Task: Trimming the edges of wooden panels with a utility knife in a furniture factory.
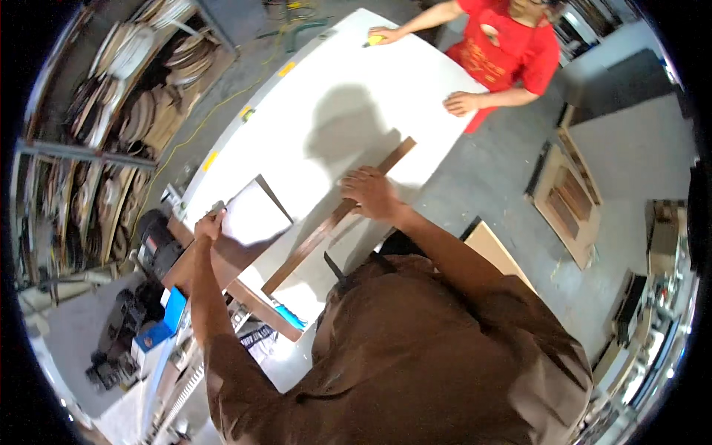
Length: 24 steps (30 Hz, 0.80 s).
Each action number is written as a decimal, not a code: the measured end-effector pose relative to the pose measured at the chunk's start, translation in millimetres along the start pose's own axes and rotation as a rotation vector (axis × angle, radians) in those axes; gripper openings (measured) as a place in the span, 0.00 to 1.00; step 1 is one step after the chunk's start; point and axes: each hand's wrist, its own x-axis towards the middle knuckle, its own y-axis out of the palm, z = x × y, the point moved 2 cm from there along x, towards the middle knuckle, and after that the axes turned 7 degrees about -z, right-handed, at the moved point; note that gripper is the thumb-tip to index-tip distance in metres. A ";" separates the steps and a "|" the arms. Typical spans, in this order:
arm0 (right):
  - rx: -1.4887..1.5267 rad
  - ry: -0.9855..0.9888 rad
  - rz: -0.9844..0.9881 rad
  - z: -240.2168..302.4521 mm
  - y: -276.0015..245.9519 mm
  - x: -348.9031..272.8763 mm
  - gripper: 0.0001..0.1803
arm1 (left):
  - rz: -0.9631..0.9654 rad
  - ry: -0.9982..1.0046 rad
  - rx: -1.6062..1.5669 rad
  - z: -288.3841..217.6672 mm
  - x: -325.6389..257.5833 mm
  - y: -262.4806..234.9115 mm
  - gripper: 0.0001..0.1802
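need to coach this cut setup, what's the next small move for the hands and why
Probably press the right hand down firmly on the strip. It lies diagonally across the white board, while the left hand rests near the small white sheet, so the strip could slide.

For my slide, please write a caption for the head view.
Right hand presses a long wooden strip on a white board; left hand grips its edge.

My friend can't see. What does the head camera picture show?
A person in a brown shirt presses their right hand on a long brown wooden strip lying on a big white board. Their left hand touches the board's edge, and a co-worker in red leans on its far end.
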 end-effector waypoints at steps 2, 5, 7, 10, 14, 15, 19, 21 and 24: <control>-0.021 -0.046 -0.035 0.3 -5.6 -1.1 0.34 | 0.031 0.133 0.047 -67.1 7.6 -13.1 0.37; -0.053 -0.055 -0.033 1.6 -13.1 -2.3 0.33 | 0.010 0.172 0.082 -161.6 9.0 -24.0 0.36; -0.077 -0.062 -0.141 4.1 -19.9 -3.1 0.37 | 0.013 0.187 0.096 -217.5 5.7 -25.0 0.36; -0.086 -0.053 -0.140 7.0 -25.7 -4.6 0.53 | 0.028 0.252 0.137 -290.0 -7.5 -19.9 0.34; 0.041 -0.021 -0.184 5.3 -26.8 -4.8 0.63 | -0.277 0.650 -0.027 -358.6 -51.4 -15.5 0.19; 0.012 -0.013 -0.208 4.4 -25.1 -3.8 0.63 | -0.266 0.633 -0.028 -368.0 -63.4 -13.5 0.19; 0.141 -0.034 -0.393 0.2 -12.1 -2.0 0.61 | -0.064 0.480 -0.157 -382.9 -122.1 -10.2 0.13; 0.122 -0.039 -0.365 -2.3 -0.4 -4.5 0.52 | -0.014 0.354 -0.261 -382.3 -157.2 -8.4 0.16; 0.067 -0.028 -0.215 -7.2 16.0 -6.7 0.42 | -0.347 0.441 -0.210 -369.1 -189.4 -12.9 0.25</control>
